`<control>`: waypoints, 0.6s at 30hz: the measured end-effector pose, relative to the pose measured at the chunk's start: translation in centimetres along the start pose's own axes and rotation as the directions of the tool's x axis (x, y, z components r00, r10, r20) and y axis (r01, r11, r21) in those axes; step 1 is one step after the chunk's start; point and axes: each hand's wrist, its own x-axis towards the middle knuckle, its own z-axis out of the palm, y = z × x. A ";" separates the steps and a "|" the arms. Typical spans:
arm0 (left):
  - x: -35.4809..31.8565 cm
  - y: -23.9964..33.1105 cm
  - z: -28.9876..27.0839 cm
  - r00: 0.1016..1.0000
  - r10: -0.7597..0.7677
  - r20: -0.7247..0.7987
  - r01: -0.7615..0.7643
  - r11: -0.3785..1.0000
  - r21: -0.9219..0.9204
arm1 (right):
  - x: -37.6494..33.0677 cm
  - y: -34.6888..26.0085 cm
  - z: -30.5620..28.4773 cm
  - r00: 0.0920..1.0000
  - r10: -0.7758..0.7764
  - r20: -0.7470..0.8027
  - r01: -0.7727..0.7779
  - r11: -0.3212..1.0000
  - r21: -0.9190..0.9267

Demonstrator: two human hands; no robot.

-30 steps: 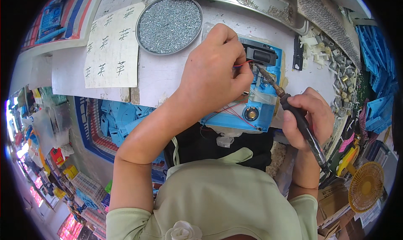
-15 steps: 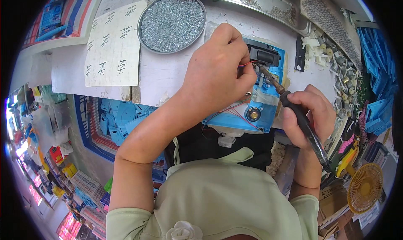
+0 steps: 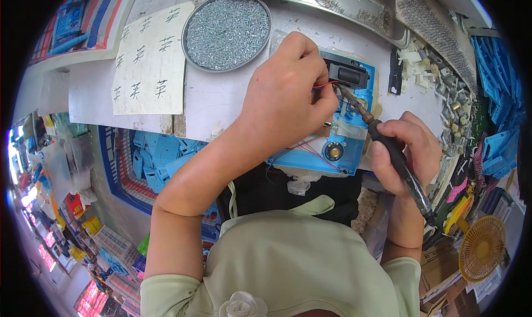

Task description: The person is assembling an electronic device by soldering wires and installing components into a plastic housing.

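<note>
Workbench point(image 3: 221, 103), pale grey, seen from above; cluttered on its far and right sides.

Item 1: blue plastic housing point(image 3: 338, 142), lying flat at the near edge of the bench, directly in front of the person. It carries a black rectangular block point(image 3: 346, 73) at its far end and a small round metal-centred part point(image 3: 333, 151) near its near edge. Thin red wires point(image 3: 313, 145) run across its face.

Item 2: left hand point(image 3: 285, 95), palm down on the housing, fingers curled and pinching a red wire at the fingertips beside the black block.

Item 3: right hand point(image 3: 407, 151), fingers closed round the black handle of a soldering iron point(image 3: 390, 153). The iron slants up and left; its tip meets the housing just beside the left fingertips.

Item 4: round metal dish of small screws point(image 3: 227, 31), on the bench beyond the left hand.

Item 5: white paper sheet with handwritten marks point(image 3: 149, 67), left of the dish.

Item 6: long metal tray point(image 3: 354, 6) with more small hardware, along the far edge.

Item 7: small white and metal parts point(image 3: 438, 78), loose, right of the housing.

Item 8: stacks of blue plastic pieces point(image 3: 499, 90), far right.

Item 9: small yellow fan point(image 3: 482, 248), lower right, below bench level.
</note>
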 end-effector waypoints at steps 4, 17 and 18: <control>0.0 0.0 0.0 1.000 -0.004 -0.003 0.004 1.000 0.005 | 0.0 0.0 -0.1 1.000 0.008 0.002 -0.008 1.000 0.008; -0.1 0.1 0.2 1.000 0.000 -0.023 0.001 1.000 0.024 | -0.4 -0.4 -0.9 1.000 -0.012 -0.016 0.013 0.999 0.030; -0.1 0.1 0.2 1.000 -0.005 -0.020 0.005 1.000 0.023 | -0.6 -0.5 -1.0 1.000 -0.015 -0.025 0.016 0.999 0.033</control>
